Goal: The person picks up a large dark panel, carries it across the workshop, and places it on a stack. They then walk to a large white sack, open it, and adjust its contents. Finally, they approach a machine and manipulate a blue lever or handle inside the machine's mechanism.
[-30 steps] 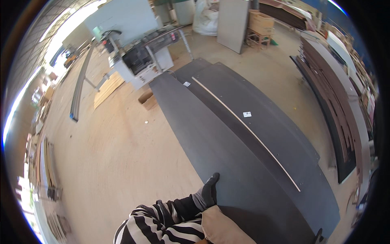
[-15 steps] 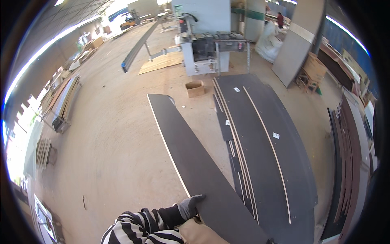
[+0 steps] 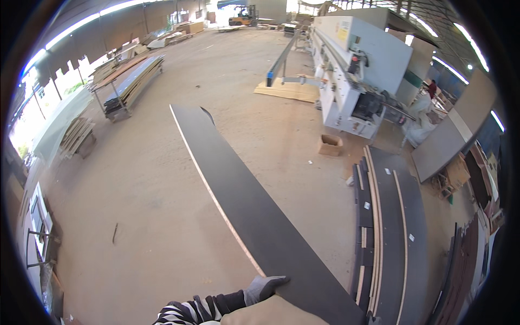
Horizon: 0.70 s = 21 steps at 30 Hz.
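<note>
Left glove (image 3: 262, 289), 6 o'clock: grey, dark-tipped. Cuff (image 3: 232, 301): black. Left sleeve (image 3: 189, 312), 7 o'clock: black-and-white stripes. Garment front (image 3: 273, 314), 6 o'clock: plain tan. Right glove (image 3: 372, 319), 5 o'clock: dark, mostly cropped.

A long, dark-grey board (image 3: 244, 200) — pale along its left edge — stretches diagonally forward-left.

Smooth, matt-faced, wood-edged board (image 3: 241, 195)

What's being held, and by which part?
A long dark panel, by its near end: left hand on the left edge, right hand apparently at the right.
</note>
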Each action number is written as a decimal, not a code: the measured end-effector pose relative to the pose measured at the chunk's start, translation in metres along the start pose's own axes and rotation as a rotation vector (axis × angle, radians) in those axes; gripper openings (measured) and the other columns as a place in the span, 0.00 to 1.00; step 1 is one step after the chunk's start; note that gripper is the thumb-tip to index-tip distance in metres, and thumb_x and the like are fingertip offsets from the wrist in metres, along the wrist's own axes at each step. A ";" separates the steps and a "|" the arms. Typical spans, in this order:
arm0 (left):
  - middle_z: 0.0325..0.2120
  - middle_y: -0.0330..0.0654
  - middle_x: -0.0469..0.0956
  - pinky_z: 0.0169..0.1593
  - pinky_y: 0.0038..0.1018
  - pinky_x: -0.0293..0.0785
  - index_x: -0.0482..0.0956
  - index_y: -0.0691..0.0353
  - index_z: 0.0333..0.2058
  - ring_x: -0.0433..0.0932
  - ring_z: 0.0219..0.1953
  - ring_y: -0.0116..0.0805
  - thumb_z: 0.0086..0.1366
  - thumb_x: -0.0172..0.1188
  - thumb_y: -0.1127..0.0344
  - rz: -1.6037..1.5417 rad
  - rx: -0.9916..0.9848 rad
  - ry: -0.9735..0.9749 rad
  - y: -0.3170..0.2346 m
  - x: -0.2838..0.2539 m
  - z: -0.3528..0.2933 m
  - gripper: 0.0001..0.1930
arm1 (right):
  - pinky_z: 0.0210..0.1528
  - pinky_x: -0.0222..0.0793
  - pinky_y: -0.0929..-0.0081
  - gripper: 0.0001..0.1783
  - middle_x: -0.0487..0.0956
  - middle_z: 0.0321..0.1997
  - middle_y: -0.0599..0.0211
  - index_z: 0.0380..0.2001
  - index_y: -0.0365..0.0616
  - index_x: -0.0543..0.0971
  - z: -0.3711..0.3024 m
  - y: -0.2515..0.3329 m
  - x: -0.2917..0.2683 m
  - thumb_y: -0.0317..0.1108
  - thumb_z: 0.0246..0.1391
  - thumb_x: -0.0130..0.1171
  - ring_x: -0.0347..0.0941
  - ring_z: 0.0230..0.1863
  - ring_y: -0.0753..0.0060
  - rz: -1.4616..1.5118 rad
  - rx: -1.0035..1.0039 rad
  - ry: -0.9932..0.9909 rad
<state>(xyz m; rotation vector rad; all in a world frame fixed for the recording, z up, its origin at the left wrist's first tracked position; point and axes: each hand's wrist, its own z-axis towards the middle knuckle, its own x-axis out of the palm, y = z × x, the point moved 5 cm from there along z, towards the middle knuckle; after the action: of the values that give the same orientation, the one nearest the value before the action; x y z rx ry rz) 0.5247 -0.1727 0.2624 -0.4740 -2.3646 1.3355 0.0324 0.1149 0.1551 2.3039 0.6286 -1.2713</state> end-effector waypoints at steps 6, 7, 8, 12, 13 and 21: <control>0.45 0.47 0.75 0.52 0.29 0.71 0.72 0.60 0.49 0.75 0.47 0.40 0.57 0.58 0.64 0.518 0.736 -0.021 -0.054 -0.137 0.026 0.19 | 0.47 0.66 0.65 0.38 0.78 0.38 0.44 0.41 0.33 0.76 0.036 0.340 0.046 0.64 0.53 0.43 0.73 0.44 0.48 0.170 -0.448 0.237; 0.45 0.47 0.75 0.51 0.29 0.71 0.72 0.60 0.48 0.75 0.47 0.41 0.56 0.59 0.64 0.551 0.737 -0.060 -0.060 -0.159 0.035 0.20 | 0.46 0.66 0.63 0.40 0.77 0.38 0.42 0.43 0.32 0.75 0.043 0.408 0.061 0.65 0.53 0.41 0.74 0.42 0.48 0.281 -0.532 0.381; 0.45 0.48 0.75 0.51 0.29 0.72 0.72 0.60 0.48 0.75 0.46 0.42 0.55 0.61 0.64 0.599 0.745 -0.102 -0.073 -0.183 0.050 0.21 | 0.46 0.67 0.63 0.41 0.77 0.37 0.41 0.42 0.32 0.76 0.050 0.451 0.067 0.65 0.53 0.41 0.74 0.42 0.48 0.180 -0.414 0.335; 0.44 0.46 0.76 0.50 0.28 0.72 0.73 0.62 0.48 0.75 0.45 0.39 0.55 0.61 0.61 -0.044 0.147 -0.239 -0.129 -0.286 0.116 0.22 | 0.45 0.68 0.60 0.43 0.78 0.34 0.40 0.35 0.31 0.78 0.108 0.636 0.090 0.69 0.49 0.44 0.75 0.42 0.47 0.097 -0.402 0.178; 0.43 0.45 0.76 0.49 0.27 0.73 0.74 0.64 0.46 0.76 0.45 0.36 0.56 0.61 0.61 -0.074 0.164 -0.255 -0.154 -0.310 0.125 0.21 | 0.45 0.68 0.61 0.43 0.78 0.35 0.41 0.34 0.31 0.79 0.123 0.669 0.096 0.69 0.49 0.44 0.75 0.43 0.49 0.087 -0.404 0.265; 0.39 0.46 0.78 0.45 0.24 0.74 0.74 0.73 0.43 0.77 0.41 0.33 0.57 0.61 0.62 -0.408 -0.031 -0.465 -0.244 -0.499 0.220 0.20 | 0.42 0.69 0.61 0.44 0.78 0.32 0.43 0.33 0.31 0.78 0.189 0.925 0.084 0.71 0.46 0.47 0.75 0.38 0.47 0.095 -0.454 0.223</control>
<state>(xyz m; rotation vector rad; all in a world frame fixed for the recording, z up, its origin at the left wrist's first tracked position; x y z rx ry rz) 0.8276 -0.6873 0.2880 0.3413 -2.6489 1.3152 0.4792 -0.7205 0.1316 2.0736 0.7792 -0.7386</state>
